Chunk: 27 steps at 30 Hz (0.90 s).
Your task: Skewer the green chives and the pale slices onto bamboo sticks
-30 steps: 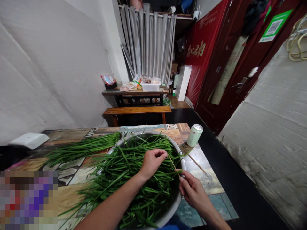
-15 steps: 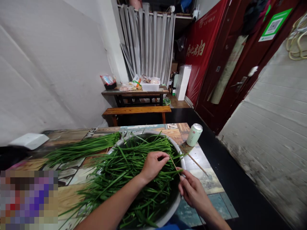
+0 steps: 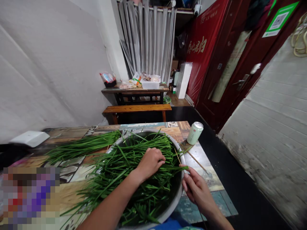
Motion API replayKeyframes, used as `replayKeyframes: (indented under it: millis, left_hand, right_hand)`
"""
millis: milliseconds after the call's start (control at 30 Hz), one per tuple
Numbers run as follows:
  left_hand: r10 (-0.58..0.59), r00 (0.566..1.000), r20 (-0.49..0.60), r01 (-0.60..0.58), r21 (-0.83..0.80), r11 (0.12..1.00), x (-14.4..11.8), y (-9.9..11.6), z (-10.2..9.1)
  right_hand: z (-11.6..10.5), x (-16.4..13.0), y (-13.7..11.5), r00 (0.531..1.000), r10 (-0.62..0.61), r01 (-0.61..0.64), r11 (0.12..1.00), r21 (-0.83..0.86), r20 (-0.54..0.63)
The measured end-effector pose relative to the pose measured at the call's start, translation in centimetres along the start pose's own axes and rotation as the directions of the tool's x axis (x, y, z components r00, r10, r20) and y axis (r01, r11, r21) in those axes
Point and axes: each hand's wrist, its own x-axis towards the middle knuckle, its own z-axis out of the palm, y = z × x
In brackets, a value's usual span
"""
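Long green garlic chives (image 3: pixel 134 159) heap over a round metal basin (image 3: pixel 177 198), many hanging past its left rim. On top of the heap lies my left hand (image 3: pixel 151 161), its fingers curled round some leaves and its thumb close to them; the fingertips are partly hidden. By the basin's right rim, my right hand (image 3: pixel 196 185) pinches a thin bamboo skewer (image 3: pixel 177 156), which points up and left. Chive stem ends reach my right fingertips beside the skewer. Whether they are threaded on it I cannot tell.
Another chive bundle (image 3: pixel 83 147) lies left of the basin on the patterned table (image 3: pixel 211 179). A pale green can (image 3: pixel 194 133) stands near the right edge, with loose skewers (image 3: pixel 198 162) before it. Beyond are a wooden bench (image 3: pixel 137 109) and a table with a white tub (image 3: pixel 151 84).
My left hand has left the skewer's upper end and moved slightly left and down onto the chives. My right hand still holds the skewer, shifted slightly right.
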Motion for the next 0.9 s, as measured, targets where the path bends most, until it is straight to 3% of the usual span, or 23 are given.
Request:
replayKeyframes:
  millis: [100, 167, 233, 333, 500, 600, 800, 900]
  left_hand:
    - [0.032, 0.997, 0.072, -0.041, 0.134, 0.99, 0.0, -0.4, 0.8]
    - [0.029, 0.997, 0.075, -0.039, 0.134, 0.99, 0.2, -0.5, 1.1]
    - [0.021, 0.999, 0.045, -0.023, 0.06, 0.998, 0.4, -0.5, 1.2]
    - [-0.037, 0.998, -0.053, 0.026, -0.187, 0.982, 0.6, -0.4, 1.1]
    - [-0.288, 0.946, -0.146, 0.155, -0.578, 0.801, 0.9, 0.1, 1.4]
    - [-0.352, 0.928, -0.121, 0.191, -0.657, 0.73, 1.0, 0.4, 1.6]
    - [-0.367, 0.924, -0.111, 0.201, -0.674, 0.71, 1.1, 0.4, 1.8]
    - [-0.374, 0.925, -0.068, 0.21, -0.729, 0.652, 1.1, 0.4, 2.0]
  right_hand:
    - [-0.1, -0.3, 0.1, 1.0, 0.013, -0.013, 1.0, -0.011, -0.006]
    - [-0.3, -0.4, 0.2, 1.0, 0.016, -0.016, 1.0, -0.026, -0.01]
    - [-0.4, -0.5, 0.3, 1.0, 0.014, -0.014, 0.999, -0.045, 0.002]
    - [-0.4, -0.5, 0.4, 1.0, 0.017, -0.015, 0.998, -0.061, 0.025]
    - [0.2, 0.1, 0.5, 0.999, -0.003, 0.006, 0.998, -0.063, 0.054]
    - [0.2, 0.4, 0.8, 0.998, -0.024, 0.028, 0.997, -0.069, 0.058]
    - [-0.3, 0.7, 1.5, 0.997, -0.035, 0.042, 0.995, -0.087, 0.07]
    - [-0.3, 0.8, 1.6, 0.997, -0.037, 0.042, 0.995, -0.086, 0.066]
